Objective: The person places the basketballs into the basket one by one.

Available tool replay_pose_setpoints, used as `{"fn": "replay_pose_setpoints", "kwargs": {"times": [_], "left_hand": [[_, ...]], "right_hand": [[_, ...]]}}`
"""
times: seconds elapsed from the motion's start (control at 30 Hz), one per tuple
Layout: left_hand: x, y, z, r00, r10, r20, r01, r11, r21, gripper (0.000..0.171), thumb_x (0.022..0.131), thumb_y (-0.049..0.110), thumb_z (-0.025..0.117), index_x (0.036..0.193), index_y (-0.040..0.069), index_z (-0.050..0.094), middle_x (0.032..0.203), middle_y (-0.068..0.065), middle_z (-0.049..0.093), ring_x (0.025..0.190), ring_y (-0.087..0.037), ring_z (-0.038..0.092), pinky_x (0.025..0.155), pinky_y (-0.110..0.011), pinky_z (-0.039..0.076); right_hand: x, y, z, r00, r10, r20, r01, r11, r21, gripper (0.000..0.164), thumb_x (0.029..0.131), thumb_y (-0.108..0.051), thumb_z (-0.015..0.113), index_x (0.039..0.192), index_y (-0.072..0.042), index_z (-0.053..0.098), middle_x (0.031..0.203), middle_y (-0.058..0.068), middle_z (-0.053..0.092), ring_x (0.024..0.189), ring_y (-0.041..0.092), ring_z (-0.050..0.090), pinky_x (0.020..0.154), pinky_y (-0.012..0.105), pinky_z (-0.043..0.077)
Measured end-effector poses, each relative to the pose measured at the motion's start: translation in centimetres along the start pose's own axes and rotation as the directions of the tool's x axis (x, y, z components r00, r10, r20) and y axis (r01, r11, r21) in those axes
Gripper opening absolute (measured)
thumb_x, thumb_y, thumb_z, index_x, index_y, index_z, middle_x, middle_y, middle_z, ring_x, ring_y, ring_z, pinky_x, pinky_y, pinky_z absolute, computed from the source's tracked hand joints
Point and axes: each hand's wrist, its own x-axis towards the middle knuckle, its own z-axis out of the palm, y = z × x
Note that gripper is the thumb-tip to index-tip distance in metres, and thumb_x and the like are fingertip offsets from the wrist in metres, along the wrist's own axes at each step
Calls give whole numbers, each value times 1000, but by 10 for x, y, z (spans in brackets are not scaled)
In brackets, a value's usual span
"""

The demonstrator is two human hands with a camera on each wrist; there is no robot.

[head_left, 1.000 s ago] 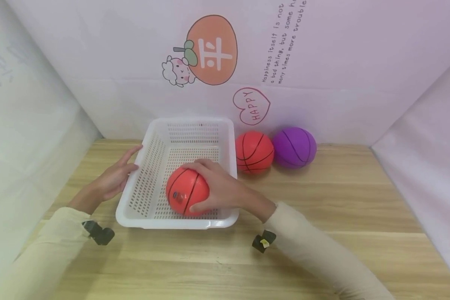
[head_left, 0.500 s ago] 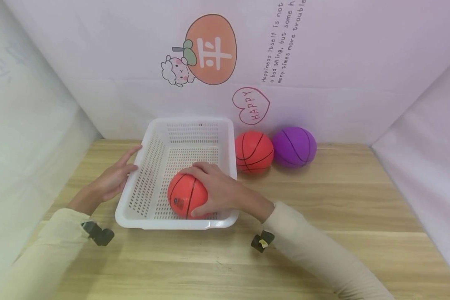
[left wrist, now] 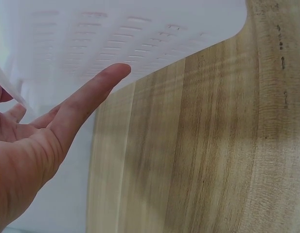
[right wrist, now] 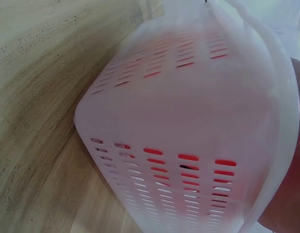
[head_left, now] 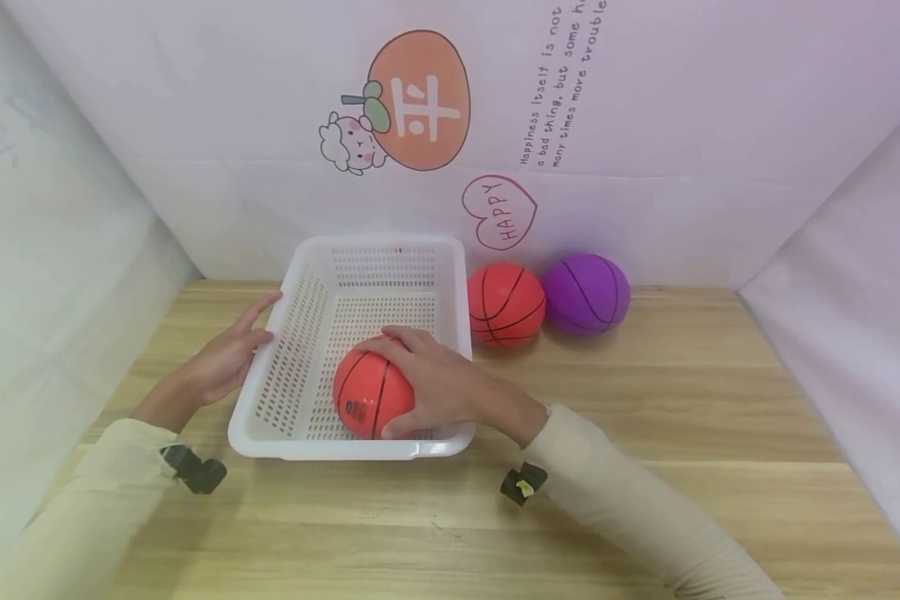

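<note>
A white plastic basket with slotted walls stands on the wooden table. Inside its near right part is a red toy basketball, and my right hand holds it from above and the right, fingers spread over its top and thumb on its near side. Red shows through the slots of the basket wall in the right wrist view. My left hand grips the basket's left rim; in the left wrist view, one straight finger of it lies along the outer wall.
Right of the basket, a second red toy basketball sits close against its wall. A purple toy basketball is beside that one, near the printed white back cloth. White cloth also walls off both sides of the table.
My right hand has come slightly lower and nearer the basket's front with the red basketball, which has turned a little. My left hand and the basket hold almost the same place.
</note>
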Motion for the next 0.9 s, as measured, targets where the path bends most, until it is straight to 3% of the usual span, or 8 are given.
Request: {"fn": "replay_pose_setpoints", "kwargs": {"times": [0.17,0.4,0.67,0.9], "left_hand": [[-1,2,-1,1000,-8,-8,8,1000,8,65,107,12,26,161,29,-8,152,-36,23,114,-24,61,90,-50,53],[0,2,-1,1000,-12,-4,12,1000,20,65,108,12,25,161,30,-8,154,-36,22,122,-35,55,91,-53,52],[-2,3,2,1000,-19,-10,20,999,32,65,107,11,25,160,29,-9,154,-36,21,125,-40,52,91,-54,52],[0,4,1,1000,-18,2,18,999,32,65,108,12,25,160,29,-10,153,-37,21,125,-42,50,91,-55,51]], "right_hand": [[-1,1,-1,999,-28,-41,28,1000,13,90,79,-59,77,154,-32,34,158,10,28,139,26,31,95,44,51],[-6,7,-4,996,-26,-83,30,998,49,87,83,-58,74,155,-29,36,158,9,28,140,25,31,97,45,49],[-12,17,-22,986,-15,-166,22,999,42,84,85,-58,72,155,-25,37,156,5,33,141,18,30,107,49,40],[-16,25,-32,971,-16,-239,29,998,52,81,85,-50,75,153,-20,42,153,3,37,139,17,35,107,48,40]]}}
